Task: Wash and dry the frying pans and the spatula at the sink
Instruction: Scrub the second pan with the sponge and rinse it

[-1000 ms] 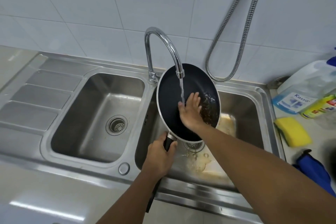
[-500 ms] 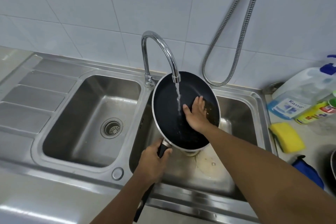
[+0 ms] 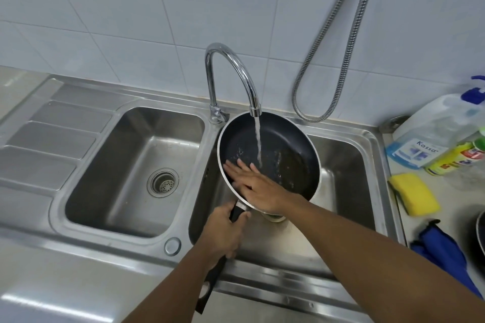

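Well left of our left grip [image 3: 225, 231] lie the ribbed drainer [image 3: 49, 136] and the left basin [image 3: 105, 178]. The left grip is closed round the black handle [image 3: 214, 279]. It holds the pan [image 3: 291, 139] tilted over the right basin [image 3: 351, 173], just above and to the right of that grip.

The right grip [image 3: 259, 190] lies flat on the lower left of the pan's inside, fingers straight and spread, holding nothing. The stream [image 3: 258, 139] from the tap [image 3: 231, 65] lands just above its fingertips.

We judge this to be the bare-hand rinse of a first pan. Brownish residue shows on the coating to the right of the right grip, so washing is at an early stage and drying is not yet begun.

The next move, as we see it, calls for the sponge [image 3: 414, 194] and the soap bottle [image 3: 430, 134]. Both sit on the tabletop [image 3: 462, 207], well right of the right grip, so that grip would have to leave the pan while the left steadies it.

Near the sponge lie a yellow bottle [image 3: 454, 161], a blue cloth [image 3: 446, 257] and, at the frame's edge, a dark rim [image 3: 481, 233] that may be a second pan. We see no spatula. Behind the sink are white tiles [image 3: 131, 8] and a hanging metal hose [image 3: 341, 34].
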